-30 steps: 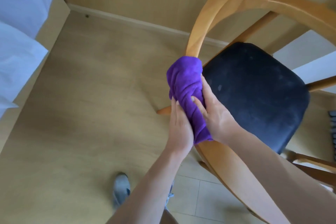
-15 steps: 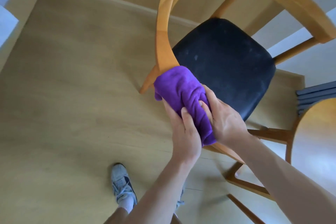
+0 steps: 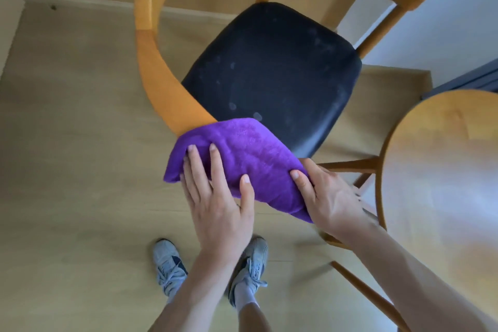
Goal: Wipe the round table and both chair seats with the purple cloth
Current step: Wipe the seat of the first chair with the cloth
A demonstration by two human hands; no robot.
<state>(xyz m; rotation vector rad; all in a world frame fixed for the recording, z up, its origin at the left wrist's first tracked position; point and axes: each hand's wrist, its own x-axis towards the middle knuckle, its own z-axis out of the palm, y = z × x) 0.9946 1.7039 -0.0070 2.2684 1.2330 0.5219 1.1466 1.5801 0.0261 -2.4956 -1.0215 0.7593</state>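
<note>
The purple cloth [image 3: 242,162] is draped over the curved wooden backrest [image 3: 159,67] of a chair, near its lower end. My left hand [image 3: 215,197] lies on the cloth's left side with fingers spread and thumb pressing in. My right hand [image 3: 328,197] grips the cloth's right edge. Beyond the cloth lies the chair's black padded seat [image 3: 275,73], marked with pale smudges. The round wooden table [image 3: 442,175] shows at the right edge, partly cut off.
Light wooden floor [image 3: 67,170] spreads to the left and below. My two grey sneakers [image 3: 169,264] stand under my arms. A skirting board [image 3: 80,3] and wall run along the top. Wooden table legs [image 3: 350,167] sit right of my right hand.
The cloth has slid down the backrest toward me and spread out from a bunched wad into a wide drape. My hands moved apart on it. The table has come into view.
</note>
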